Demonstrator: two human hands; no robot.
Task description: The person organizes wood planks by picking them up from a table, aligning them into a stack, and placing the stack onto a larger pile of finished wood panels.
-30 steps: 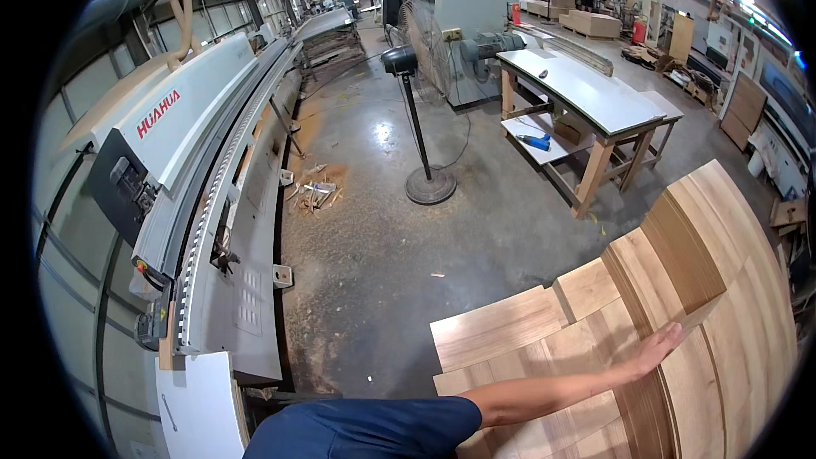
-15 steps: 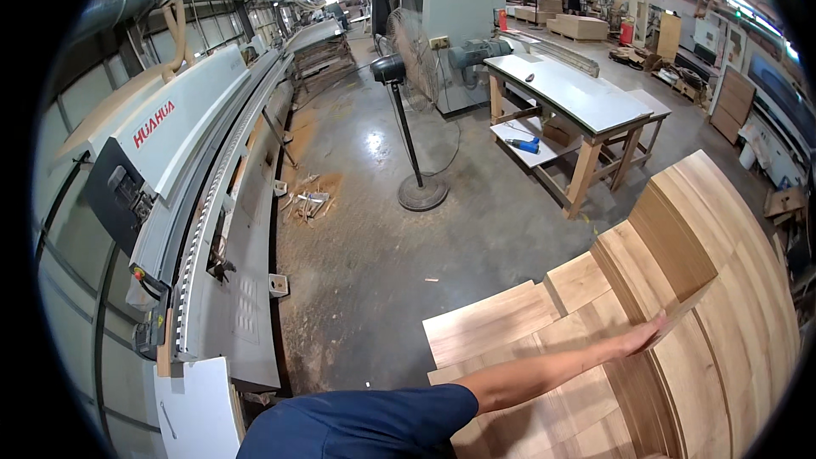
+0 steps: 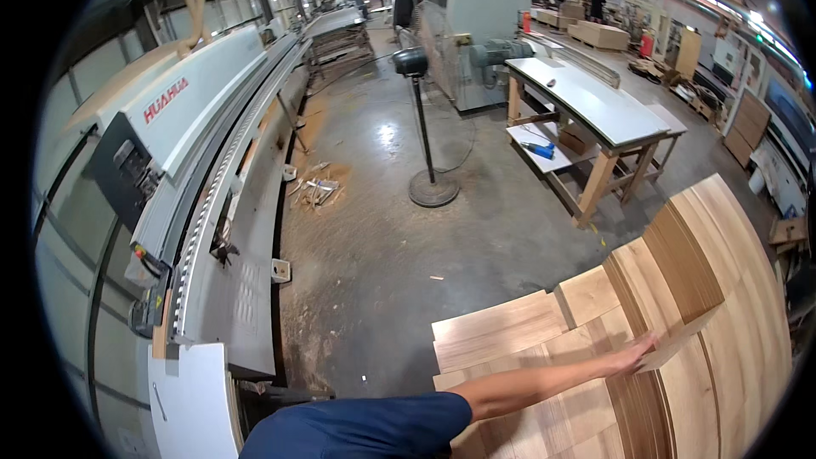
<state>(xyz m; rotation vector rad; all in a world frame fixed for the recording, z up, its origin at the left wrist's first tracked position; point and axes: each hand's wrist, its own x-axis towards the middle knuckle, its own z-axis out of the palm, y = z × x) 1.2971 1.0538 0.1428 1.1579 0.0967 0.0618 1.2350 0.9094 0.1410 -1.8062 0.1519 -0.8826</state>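
Boards (image 3: 652, 289), pale and wood-grained, are stacked right of the fan (image 3: 424, 129); whether one is gripped by the left hand (image 3: 630, 359) cannot be told.

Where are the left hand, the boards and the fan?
Left hand (image 3: 632, 356): head view, on the back of the hand.
Boards (image 3: 646, 280): head view, on one board's top face.
Fan (image 3: 422, 123): head view, on its upright pole.
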